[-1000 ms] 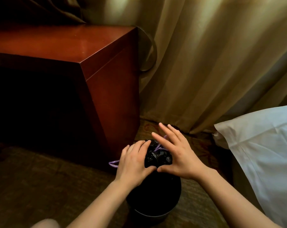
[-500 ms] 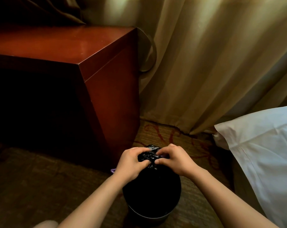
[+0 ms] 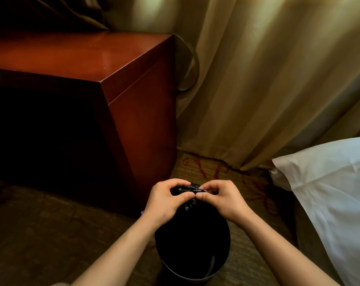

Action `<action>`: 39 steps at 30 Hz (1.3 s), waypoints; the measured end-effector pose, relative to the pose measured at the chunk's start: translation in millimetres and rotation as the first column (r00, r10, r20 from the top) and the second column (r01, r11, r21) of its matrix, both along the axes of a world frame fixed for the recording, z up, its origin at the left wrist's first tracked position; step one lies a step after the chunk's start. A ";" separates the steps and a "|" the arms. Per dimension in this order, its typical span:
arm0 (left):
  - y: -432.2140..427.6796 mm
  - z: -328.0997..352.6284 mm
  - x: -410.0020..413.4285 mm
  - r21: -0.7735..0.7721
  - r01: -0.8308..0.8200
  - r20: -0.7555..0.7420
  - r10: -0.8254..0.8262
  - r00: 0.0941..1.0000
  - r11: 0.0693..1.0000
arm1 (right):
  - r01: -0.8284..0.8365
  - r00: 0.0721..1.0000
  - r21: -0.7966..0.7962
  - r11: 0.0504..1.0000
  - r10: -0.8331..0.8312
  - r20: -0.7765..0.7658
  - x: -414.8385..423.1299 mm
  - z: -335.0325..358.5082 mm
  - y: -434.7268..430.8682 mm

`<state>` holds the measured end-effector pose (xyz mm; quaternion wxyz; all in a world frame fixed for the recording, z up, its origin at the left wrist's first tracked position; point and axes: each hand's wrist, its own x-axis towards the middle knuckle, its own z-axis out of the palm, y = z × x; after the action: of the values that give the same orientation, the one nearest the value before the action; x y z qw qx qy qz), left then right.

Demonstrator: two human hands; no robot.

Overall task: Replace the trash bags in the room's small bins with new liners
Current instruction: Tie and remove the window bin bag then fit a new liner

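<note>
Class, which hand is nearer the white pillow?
Right. The right hand pinches the black bag left of the pillow; the left hand grips it farther left, by the cabinet.

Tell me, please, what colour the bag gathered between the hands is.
The bag is black; head view.

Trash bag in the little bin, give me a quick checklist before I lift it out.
1. Left hand and right hand both pinch the trash bag at its gathered top: ok.
2. Bag mouth bunched closed: ok.
3. Purple drawstring knotted: cannot tell, only bits show.
4. Space above the bin free of the wooden cabinet and pillow: ok.
5. New liner within reach: cannot tell, none in view.
</note>
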<state>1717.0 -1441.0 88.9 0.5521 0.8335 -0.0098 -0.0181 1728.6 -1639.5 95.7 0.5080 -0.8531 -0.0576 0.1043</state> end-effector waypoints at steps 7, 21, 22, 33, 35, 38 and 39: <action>3.5 50.5 1.5 -0.077 -0.039 0.016 0.040 0.999 0.996 | 0.013 0.999 0.039 0.999 -0.015 0.049 4.6 44.7 4.3; -2.2 324.1 -30.4 0.072 -0.101 0.097 0.094 0.991 0.992 | -0.034 0.972 -0.136 0.990 0.064 0.225 -20.3 314.6 5.3; -1.8 346.8 -33.2 0.066 -0.102 0.093 0.095 0.991 0.993 | -0.037 0.972 -0.133 0.990 0.067 0.227 -22.3 337.0 5.3; 11.3 532.5 -64.0 0.055 -0.184 0.177 0.172 0.969 0.981 | -0.084 0.965 -0.084 0.993 0.102 0.240 -42.1 527.4 26.3; 15.6 553.4 -73.4 0.043 -0.201 0.182 0.190 0.965 0.979 | -0.108 0.960 -0.093 0.990 0.128 0.249 -47.9 550.2 30.9; 25.5 581.7 -93.8 0.029 -0.250 0.191 0.240 0.952 0.968 | -0.148 0.949 -0.126 0.981 0.177 0.260 -59.3 579.3 42.9; 29.7 590.1 -102.7 0.024 -0.273 0.194 0.264 0.945 0.962 | -0.162 0.945 -0.129 0.978 0.192 0.264 -64.4 587.6 48.4</action>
<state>1614.3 -1411.3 679.0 0.5248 0.8387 0.0518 0.1362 1664.2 -1591.1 683.3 0.4379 -0.8762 -0.1984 0.0332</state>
